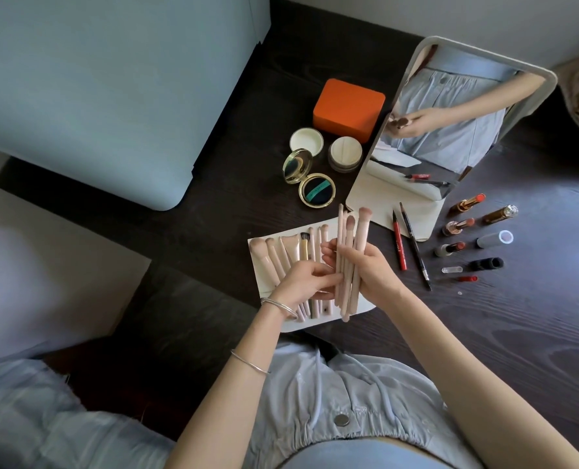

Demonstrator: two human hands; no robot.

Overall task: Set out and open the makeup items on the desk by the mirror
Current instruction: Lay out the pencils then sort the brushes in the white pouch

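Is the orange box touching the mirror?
Cannot tell. In the head view the orange box sits right beside the mirror, whose edge hides any gap.

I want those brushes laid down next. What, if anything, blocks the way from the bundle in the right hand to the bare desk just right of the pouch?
Nothing visible does. The brush bundle in the right hand hangs directly over that bare desk.

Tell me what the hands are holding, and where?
The right hand grips a bundle of pink brushes mid-handle; the left hand touches their lower handles.
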